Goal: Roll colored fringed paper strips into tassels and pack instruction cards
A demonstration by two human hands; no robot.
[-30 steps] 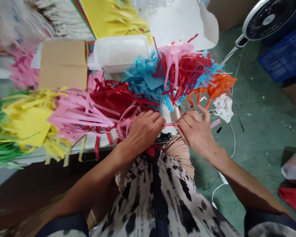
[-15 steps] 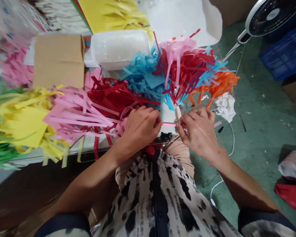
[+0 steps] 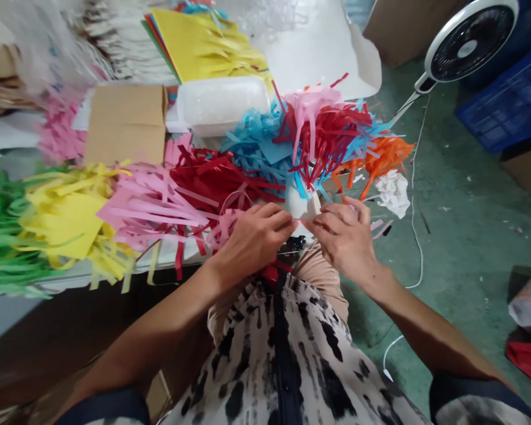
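Observation:
Near the table's front edge, my left hand (image 3: 263, 233) pinches a thin pink strip (image 3: 299, 222), of which only a short piece shows. Close to its right, my right hand (image 3: 343, 236) has thumb and forefinger closed on the same strip. The fingertips of both hands nearly meet. Behind them lie fringed paper bundles: dark red (image 3: 212, 177), blue (image 3: 265, 139), and a red one (image 3: 336, 133) with pink on top. A pink fringed bundle (image 3: 148, 203) is left of my left hand. A small black object (image 3: 295, 243) sits just below my fingertips.
Yellow (image 3: 64, 218) and green fringes (image 3: 9, 230) lie at the left. Farther back are brown cardboard (image 3: 126, 124), a clear plastic box (image 3: 223, 103) and yellow sheets (image 3: 199, 47). Orange fringe (image 3: 389, 154) and crumpled white paper (image 3: 393, 192) are right, with a fan (image 3: 471, 44) beyond.
My hands have come closer together, so less of the pink strip shows between them. The view has shifted, with the table items now lower and the left ones farther right.

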